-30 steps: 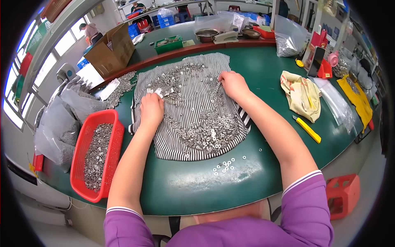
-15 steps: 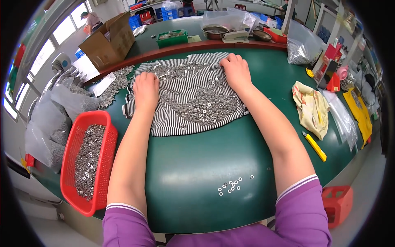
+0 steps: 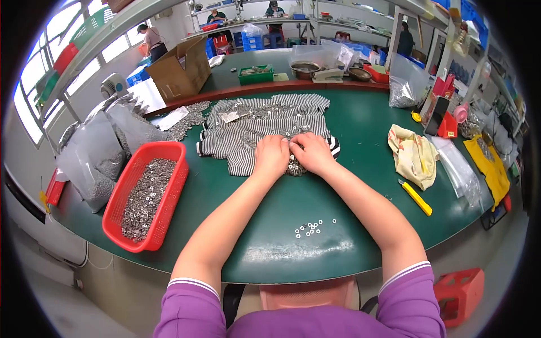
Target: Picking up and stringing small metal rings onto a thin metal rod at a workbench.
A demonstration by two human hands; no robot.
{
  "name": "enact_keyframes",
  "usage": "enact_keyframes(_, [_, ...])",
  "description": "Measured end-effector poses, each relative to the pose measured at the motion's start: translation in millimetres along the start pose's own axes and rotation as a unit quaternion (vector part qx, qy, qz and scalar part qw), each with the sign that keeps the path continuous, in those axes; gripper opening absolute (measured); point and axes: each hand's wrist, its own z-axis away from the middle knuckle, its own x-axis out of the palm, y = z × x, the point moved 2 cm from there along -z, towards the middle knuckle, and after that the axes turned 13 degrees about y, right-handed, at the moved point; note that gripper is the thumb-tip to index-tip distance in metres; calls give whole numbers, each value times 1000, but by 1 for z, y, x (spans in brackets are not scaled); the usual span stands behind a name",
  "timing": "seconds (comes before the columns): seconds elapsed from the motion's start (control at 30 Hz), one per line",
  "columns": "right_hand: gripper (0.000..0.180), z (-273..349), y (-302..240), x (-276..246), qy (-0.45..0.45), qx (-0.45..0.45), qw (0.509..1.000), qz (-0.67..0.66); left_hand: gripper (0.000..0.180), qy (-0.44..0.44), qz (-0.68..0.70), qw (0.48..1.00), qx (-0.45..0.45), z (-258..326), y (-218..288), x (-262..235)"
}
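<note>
A black-and-white striped cloth lies rumpled on the green table, with small metal rings, like nuts or washers, scattered over it. My left hand and my right hand are side by side at the cloth's near edge, almost touching. Both have curled fingers and press down over a heap of rings, some of which show between them. The fingertips are hidden, so I cannot make out whether they grip rings or cloth. Several loose rings lie on the bare table nearer me.
A red basket of metal rings stands left, beside filled clear bags. A cardboard box and green tray are at the back. On the right lie a yellowish cloth, a yellow cutter and plastic bags.
Both hands have left the cloth's far left and right parts, coming together over its near edge. The cloth's near part is drawn up, its rings partly hidden by the hands. The view has shifted.
</note>
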Motion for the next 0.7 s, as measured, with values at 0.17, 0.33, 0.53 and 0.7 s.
enact_keyframes(0.17, [31, 16, -17, -7, 58, -87, 994, 17, 29, 12, 3, 1000, 16, 12, 16, -6])
enact_keyframes(0.33, [28, 22, -14, -14, 3, -85, 996, 16, 28, 14, 30, 999, 8, 25, 27, -16])
enact_keyframes(0.53, [25, 39, -15, -22, 47, -116, 990, -61, 20, 20, 92, 995, 31, 42, 37, -30])
enact_keyframes(0.7, [24, 51, -20, -36, -26, -111, 992, -57, 22, -8, 97, 995, 26, 55, 40, -41])
